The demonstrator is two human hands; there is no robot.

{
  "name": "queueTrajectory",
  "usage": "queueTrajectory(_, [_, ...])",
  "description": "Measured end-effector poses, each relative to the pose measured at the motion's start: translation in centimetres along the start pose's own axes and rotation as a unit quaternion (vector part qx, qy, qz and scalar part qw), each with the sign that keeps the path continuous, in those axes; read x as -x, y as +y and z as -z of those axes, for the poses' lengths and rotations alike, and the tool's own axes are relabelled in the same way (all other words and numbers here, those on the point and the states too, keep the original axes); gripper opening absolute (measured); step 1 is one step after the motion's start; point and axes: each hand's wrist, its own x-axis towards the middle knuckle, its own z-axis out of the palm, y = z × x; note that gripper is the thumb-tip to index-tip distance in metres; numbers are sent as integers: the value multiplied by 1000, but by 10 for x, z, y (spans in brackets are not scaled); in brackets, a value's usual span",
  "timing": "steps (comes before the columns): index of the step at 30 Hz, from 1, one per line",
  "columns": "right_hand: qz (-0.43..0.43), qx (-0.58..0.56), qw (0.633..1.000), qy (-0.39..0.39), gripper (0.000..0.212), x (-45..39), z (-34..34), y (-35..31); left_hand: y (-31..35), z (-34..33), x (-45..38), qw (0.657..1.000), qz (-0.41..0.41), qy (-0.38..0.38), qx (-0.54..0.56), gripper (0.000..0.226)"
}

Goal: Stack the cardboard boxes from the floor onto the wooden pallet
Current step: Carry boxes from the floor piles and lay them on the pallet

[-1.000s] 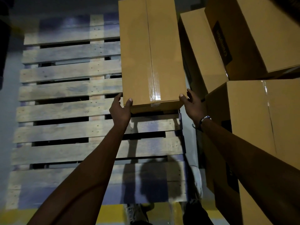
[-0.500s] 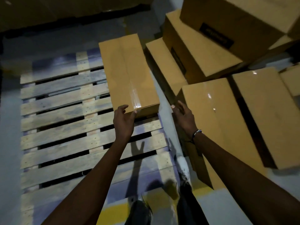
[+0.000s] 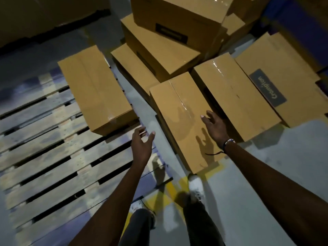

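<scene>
Cardboard box (image 3: 95, 89) on wooden pallet (image 3: 46, 148); grey floor (image 3: 266, 174); both hands' fingers spread, empty.

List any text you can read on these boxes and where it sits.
"Crompton": grey label on the far-right box; the print is rotated and reads a bit soft.
Dark label on the top stacked box: too blurred to read.
Box on the pallet: no text visible.

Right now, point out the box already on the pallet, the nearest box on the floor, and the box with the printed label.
box on the pallet (image 3: 95, 89), head view, middle of its top face.
nearest floor box (image 3: 184, 121), head view, top face by the tape seam.
labelled box (image 3: 284, 73), head view, bare top face beside the label.
</scene>
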Motion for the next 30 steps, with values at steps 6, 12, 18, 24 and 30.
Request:
queueTrajectory(6, [-4, 38, 999, 4, 65, -63, 53, 62, -24, -94, -9, 999, 40, -23, -25, 56])
queueTrajectory(12, [8, 86, 995, -54, 68, -121, 68, 112, -51, -172, -40, 994, 94, 17, -44, 81])
queueTrajectory(18, [-23, 76, 991, -105, 69, -158, 55, 139, -85, -209, -51, 985, 165, -5, -46, 105])
queueTrajectory(24, [-38, 57, 986, -154, 70, -167, 48, 147, -94, -213, -46, 985, 159, -15, -60, 87])
queueTrajectory(30, [-9, 56, 988, -144, 69, -147, 58, 130, -76, -197, -30, 991, 132, -10, -27, 79])
